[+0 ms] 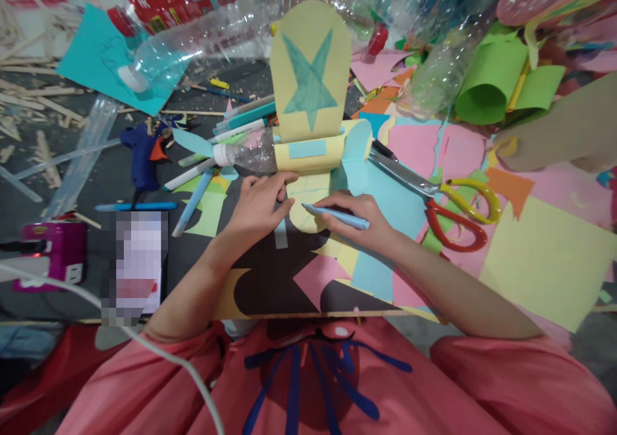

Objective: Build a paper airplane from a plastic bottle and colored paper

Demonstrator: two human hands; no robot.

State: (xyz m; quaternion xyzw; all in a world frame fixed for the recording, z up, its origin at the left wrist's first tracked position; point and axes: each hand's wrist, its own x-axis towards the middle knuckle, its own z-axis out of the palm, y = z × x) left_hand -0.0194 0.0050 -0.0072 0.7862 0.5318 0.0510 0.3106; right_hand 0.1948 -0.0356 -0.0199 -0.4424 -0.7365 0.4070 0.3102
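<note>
Bottle craft (309,155) with yellow paper wings lies at the middle of the bench (270,297), well back from the near edge. Clear black surface opens at 6 to 7 o'clock of it, between the forearms; at 3 to 5 o'clock, paper scraps (385,184) cover the bench, and the scissors (431,194) lie just beside the craft at 3 o'clock, handles outward. At 9 o'clock, past loose markers (193,200), sits the blue glue gun (142,155); the phone (142,261) is at 8 o'clock, near the left forearm.

The left hand (263,200) comes in from 7 o'clock, palm down with its fingers spread, its grip open and its fingertips on or beside the 6 o'clock wing (308,197). The right hand (354,213) reaches in from 4 o'clock, its grip closed around 1 light blue marker (344,216), whose tip points toward 9 to 10 o'clock, at the lined surface of that wing.

The bottle's long axis runs from 9 to 3 o'clock, white cap (222,155) at 9. The 2 yellow wings extend crosswise; the 12 o'clock wing (311,69) bears a green star.
</note>
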